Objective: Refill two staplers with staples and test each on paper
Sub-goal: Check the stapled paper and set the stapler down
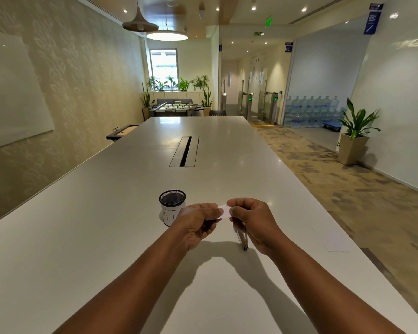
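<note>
While both hands pinch a paper slip (pixel 225 210) over the table (pixel 106 237), left hand (pixel 198 225) and right hand (pixel 253 222) hold opposite ends; a stapler (pixel 243 239) shows beneath the right hand, with a cup (pixel 172 201) just left.

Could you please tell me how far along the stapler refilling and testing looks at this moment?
Nothing shows as finished. In hand: the left hand and right hand both pinch a small white paper slip, and a stapler shows under the right hand, partly hidden, so its load cannot be judged. A second stapler is not visible; a paper sheet lies at right, a mesh cup beside the left hand.
</note>
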### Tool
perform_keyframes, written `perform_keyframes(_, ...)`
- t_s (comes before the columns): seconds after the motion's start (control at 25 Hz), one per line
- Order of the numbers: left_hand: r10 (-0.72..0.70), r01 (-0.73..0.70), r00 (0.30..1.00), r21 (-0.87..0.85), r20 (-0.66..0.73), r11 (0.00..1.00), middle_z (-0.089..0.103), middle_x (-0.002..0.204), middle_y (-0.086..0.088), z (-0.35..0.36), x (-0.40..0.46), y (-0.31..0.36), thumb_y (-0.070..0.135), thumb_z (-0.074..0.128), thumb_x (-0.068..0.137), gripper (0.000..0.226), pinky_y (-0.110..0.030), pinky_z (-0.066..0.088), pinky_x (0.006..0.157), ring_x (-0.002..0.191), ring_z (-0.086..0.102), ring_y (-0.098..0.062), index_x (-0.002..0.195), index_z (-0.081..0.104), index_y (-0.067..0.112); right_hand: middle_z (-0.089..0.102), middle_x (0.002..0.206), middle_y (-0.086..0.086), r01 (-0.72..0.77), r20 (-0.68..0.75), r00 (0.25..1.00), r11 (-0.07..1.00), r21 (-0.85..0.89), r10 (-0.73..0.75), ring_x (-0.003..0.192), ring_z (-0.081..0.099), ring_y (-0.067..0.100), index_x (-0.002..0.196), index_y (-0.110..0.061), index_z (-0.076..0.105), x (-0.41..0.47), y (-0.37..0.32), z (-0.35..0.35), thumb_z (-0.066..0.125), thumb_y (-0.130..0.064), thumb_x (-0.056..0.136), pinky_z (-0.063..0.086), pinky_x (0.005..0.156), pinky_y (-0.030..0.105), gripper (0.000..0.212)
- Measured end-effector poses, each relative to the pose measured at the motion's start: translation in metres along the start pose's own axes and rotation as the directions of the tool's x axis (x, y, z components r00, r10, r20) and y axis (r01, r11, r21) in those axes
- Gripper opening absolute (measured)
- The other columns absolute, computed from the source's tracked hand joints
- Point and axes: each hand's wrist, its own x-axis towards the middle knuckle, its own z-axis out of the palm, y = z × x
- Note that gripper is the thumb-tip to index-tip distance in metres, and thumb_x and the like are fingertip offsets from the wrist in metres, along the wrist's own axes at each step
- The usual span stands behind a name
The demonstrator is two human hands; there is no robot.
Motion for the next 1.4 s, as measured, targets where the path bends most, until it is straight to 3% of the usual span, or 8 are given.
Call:
perform_keyframes(0.36, 0.003, -0.006, 0.998, -0.055, -0.057, 0.998, 0.077, 0.071, -0.015, -0.003, 0.003, -0.002, 0.006, 0.077, 0.087, 0.016, -0.023, 0.054, 0.048, 0.054, 0.071, -0.017, 0.100, 0.069, 0.002, 0.072, 0.074, 0.009, 0.002, 0.030, 1.000, 1.000, -0.013, -0.002, 0.061, 0.061, 0.017, 0.101, -0.005, 0.074, 0.002, 0.002, 0.002, 0.064, 0.003, 0.090, 0.053, 0.062, 0.029, 0.017)
perform_keyframes(0.56, 0.106, -0.105, 0.994, -0.017, 0.019, 0.994, 0.076, 0.104, -0.016, -0.009, 0.003, -0.006, -0.012, 0.076, 0.080, 0.050, -0.028, 0.057, 0.056, 0.072, 0.077, -0.022, 0.117, 0.062, 0.019, 0.073, 0.081, 0.012, 0.012, 0.019, 1.000, 1.000, -0.001, -0.012, 0.065, 0.064, 0.019, 0.116, -0.019, 0.067, 0.005, 0.006, -0.002, 0.068, 0.004, 0.087, 0.054, 0.065, 0.032, 0.038)
perform_keyframes(0.72, 0.188, -0.190, 0.982, 0.089, 0.036, 0.978, 0.077, 0.105, -0.014, -0.020, 0.007, -0.013, -0.010, 0.083, 0.075, 0.064, -0.031, 0.060, 0.065, 0.084, 0.078, -0.025, 0.120, 0.055, 0.027, 0.077, 0.096, 0.012, -0.039, 0.044, 0.998, 0.999, -0.003, 0.039, 0.078, 0.073, 0.023, 0.119, -0.025, 0.063, 0.010, 0.015, -0.005, 0.077, 0.001, 0.084, 0.056, 0.069, 0.029, 0.046)
perform_keyframes(0.96, 0.223, -0.224, 0.975, 0.065, 0.027, 0.972, 0.076, 0.087, -0.010, -0.040, 0.016, -0.030, -0.013, 0.079, 0.077, 0.053, -0.029, 0.060, 0.067, 0.076, 0.076, -0.019, 0.119, 0.059, 0.014, 0.065, 0.063, 0.003, -0.006, -0.013, 1.000, 0.999, -0.044, 0.006, 0.063, 0.063, 0.018, 0.101, -0.004, 0.068, 0.021, 0.031, 0.000, 0.080, 0.005, 0.079, 0.053, 0.060, 0.024, 0.027)
perform_keyframes(1.08, 0.226, -0.224, 0.974, 0.063, -0.027, 0.973, 0.074, 0.081, -0.007, -0.058, 0.025, -0.040, -0.011, 0.079, 0.078, 0.045, -0.028, 0.060, 0.066, 0.072, 0.073, -0.015, 0.114, 0.063, 0.011, 0.061, 0.057, -0.001, -0.012, -0.025, 1.000, 0.997, -0.076, 0.010, 0.056, 0.059, 0.014, 0.091, -0.002, 0.068, 0.027, 0.037, 0.002, 0.079, 0.008, 0.079, 0.051, 0.057, 0.024, 0.019)
perform_keyframes(1.16, 0.273, -0.252, 0.956, 0.172, -0.111, 0.952, 0.073, 0.079, -0.004, -0.075, 0.034, -0.049, -0.011, 0.074, 0.081, 0.037, -0.022, 0.058, 0.063, 0.068, 0.070, -0.012, 0.111, 0.064, 0.009, 0.064, 0.059, 0.001, 0.004, -0.053, 0.999, 0.994, -0.110, -0.009, 0.052, 0.058, 0.012, 0.090, -0.002, 0.069, 0.034, 0.037, 0.005, 0.077, 0.008, 0.080, 0.049, 0.053, 0.022, 0.017)
perform_keyframes(1.28, 0.450, -0.234, 0.857, 0.589, -0.250, 0.773, 0.072, 0.085, 0.006, -0.107, 0.045, -0.062, 0.001, 0.055, 0.089, 0.025, -0.016, 0.050, 0.060, 0.075, 0.066, -0.011, 0.099, 0.069, 0.020, 0.075, 0.079, 0.013, 0.057, -0.073, 0.994, 0.972, -0.228, -0.075, 0.063, 0.065, 0.018, 0.094, -0.006, 0.073, 0.050, 0.033, 0.017, 0.075, 0.006, 0.083, 0.056, 0.058, 0.026, 0.017)
perform_keyframes(1.4, 0.606, -0.095, 0.773, 0.909, -0.189, 0.405, 0.074, 0.097, 0.001, -0.157, 0.060, -0.068, 0.008, 0.057, 0.091, 0.023, -0.032, 0.053, 0.076, 0.091, 0.067, -0.023, 0.095, 0.075, 0.021, 0.079, 0.086, 0.007, 0.160, -0.034, 0.983, 0.930, -0.330, -0.182, 0.076, 0.071, 0.019, 0.088, -0.023, 0.074, 0.072, 0.024, 0.041, 0.073, 0.002, 0.085, 0.061, 0.075, 0.035, 0.025)
